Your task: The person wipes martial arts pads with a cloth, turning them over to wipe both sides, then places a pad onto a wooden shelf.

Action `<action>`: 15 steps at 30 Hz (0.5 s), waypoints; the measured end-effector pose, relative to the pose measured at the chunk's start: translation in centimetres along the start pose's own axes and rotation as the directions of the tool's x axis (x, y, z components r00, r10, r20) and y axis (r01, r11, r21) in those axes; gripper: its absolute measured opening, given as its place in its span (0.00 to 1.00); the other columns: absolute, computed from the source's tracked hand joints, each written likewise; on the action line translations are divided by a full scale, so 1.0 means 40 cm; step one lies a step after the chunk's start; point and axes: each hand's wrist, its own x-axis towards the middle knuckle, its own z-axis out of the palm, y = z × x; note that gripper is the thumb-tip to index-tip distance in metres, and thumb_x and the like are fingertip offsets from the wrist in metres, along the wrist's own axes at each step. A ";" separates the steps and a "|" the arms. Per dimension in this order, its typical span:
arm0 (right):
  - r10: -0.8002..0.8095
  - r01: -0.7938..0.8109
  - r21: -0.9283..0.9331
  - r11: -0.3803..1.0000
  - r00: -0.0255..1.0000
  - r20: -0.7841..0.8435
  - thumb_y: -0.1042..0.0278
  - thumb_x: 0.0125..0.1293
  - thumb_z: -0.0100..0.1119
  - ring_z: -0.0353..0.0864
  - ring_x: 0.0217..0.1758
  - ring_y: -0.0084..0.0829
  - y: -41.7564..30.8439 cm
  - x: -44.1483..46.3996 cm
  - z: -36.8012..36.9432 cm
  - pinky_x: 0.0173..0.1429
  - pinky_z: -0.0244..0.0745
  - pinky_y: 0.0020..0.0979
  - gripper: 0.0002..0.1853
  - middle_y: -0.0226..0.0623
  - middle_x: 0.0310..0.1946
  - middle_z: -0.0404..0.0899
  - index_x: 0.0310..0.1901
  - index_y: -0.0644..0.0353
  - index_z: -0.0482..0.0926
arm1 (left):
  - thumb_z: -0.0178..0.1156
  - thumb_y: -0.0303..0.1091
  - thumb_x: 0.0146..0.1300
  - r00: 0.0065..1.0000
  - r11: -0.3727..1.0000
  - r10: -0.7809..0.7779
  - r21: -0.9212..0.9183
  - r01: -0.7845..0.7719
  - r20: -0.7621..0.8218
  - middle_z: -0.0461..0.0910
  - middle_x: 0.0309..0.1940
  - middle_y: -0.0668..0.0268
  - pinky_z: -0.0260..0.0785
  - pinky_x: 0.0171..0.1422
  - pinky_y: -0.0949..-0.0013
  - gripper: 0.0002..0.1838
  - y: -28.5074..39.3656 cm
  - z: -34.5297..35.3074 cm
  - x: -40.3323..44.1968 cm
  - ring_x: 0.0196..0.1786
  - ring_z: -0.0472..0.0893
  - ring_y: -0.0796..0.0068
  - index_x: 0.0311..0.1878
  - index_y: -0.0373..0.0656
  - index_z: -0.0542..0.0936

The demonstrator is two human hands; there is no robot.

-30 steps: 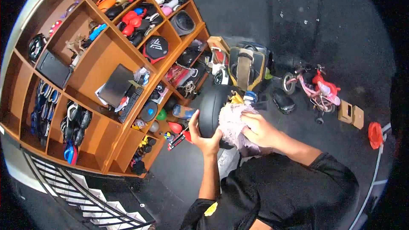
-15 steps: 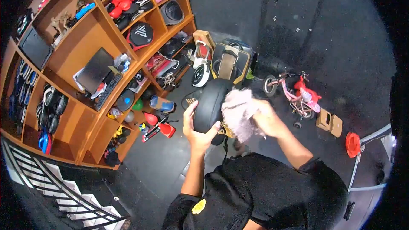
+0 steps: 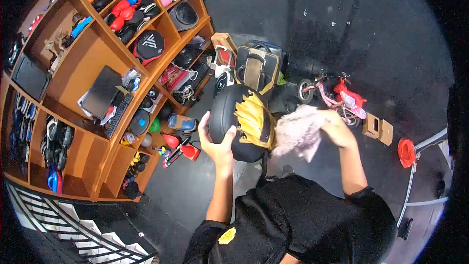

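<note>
Black pad (image 3: pixel 226 116), gold trim (image 3: pixel 254 120), pale pinkish cloth (image 3: pixel 299 129).

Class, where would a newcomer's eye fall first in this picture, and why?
Probably on the black-and-gold pad near the centre, gripped in the left hand, with a pale cloth beside it in the right hand. Next, the crowded wooden shelves at left, and the pink bike at right, bright against the dark floor.

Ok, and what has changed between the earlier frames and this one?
The right hand has moved the cloth rightward off the black pad, which has turned to show more of its yellow side. Nothing was let go; the left hand still grips the pad.
</note>
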 end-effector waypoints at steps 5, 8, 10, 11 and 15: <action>0.177 -0.202 0.136 0.970 0.968 0.180 0.62 0.73 0.54 0.80 0.44 0.22 -0.007 -0.036 0.022 0.51 0.77 0.30 0.18 0.34 0.44 0.85 0.52 0.69 0.82 | 0.71 0.18 0.48 1.000 0.999 -0.014 -0.039 0.015 0.018 0.77 0.54 0.58 0.74 0.59 0.67 0.39 -0.014 0.069 0.015 0.53 0.81 0.68 0.66 0.39 0.70; -0.098 0.125 -0.128 0.984 0.976 0.193 0.64 0.70 0.55 0.82 0.47 0.46 0.046 0.007 0.111 0.54 0.77 0.40 0.19 0.51 0.43 0.82 0.55 0.70 0.77 | 0.72 0.19 0.47 0.999 0.999 0.043 0.025 -0.044 0.026 0.77 0.53 0.59 0.76 0.56 0.68 0.39 -0.041 0.118 0.015 0.51 0.82 0.67 0.66 0.39 0.70; -0.161 0.187 -0.217 0.958 0.978 0.134 0.65 0.69 0.55 0.81 0.48 0.54 0.054 0.022 0.125 0.55 0.76 0.42 0.18 0.55 0.43 0.81 0.54 0.70 0.77 | 0.72 0.19 0.47 0.999 0.998 0.042 0.049 -0.044 0.033 0.78 0.53 0.59 0.76 0.56 0.68 0.39 -0.045 0.153 0.006 0.50 0.82 0.67 0.66 0.40 0.70; -0.116 0.135 -0.237 0.962 0.989 0.093 0.65 0.69 0.55 0.79 0.49 0.57 0.046 0.027 0.117 0.56 0.75 0.44 0.17 0.56 0.44 0.79 0.53 0.70 0.77 | 0.72 0.19 0.47 0.999 0.997 0.037 0.066 -0.040 0.036 0.78 0.53 0.58 0.76 0.56 0.68 0.39 -0.047 0.169 0.003 0.49 0.83 0.67 0.66 0.40 0.70; -0.120 0.137 -0.302 0.944 0.990 0.074 0.67 0.68 0.55 0.76 0.50 0.57 0.029 0.054 0.054 0.56 0.73 0.46 0.15 0.55 0.45 0.77 0.48 0.71 0.76 | 0.73 0.21 0.47 0.986 0.988 0.126 0.081 -0.135 0.105 0.78 0.53 0.57 0.75 0.59 0.66 0.40 -0.089 0.231 -0.011 0.53 0.82 0.66 0.67 0.39 0.70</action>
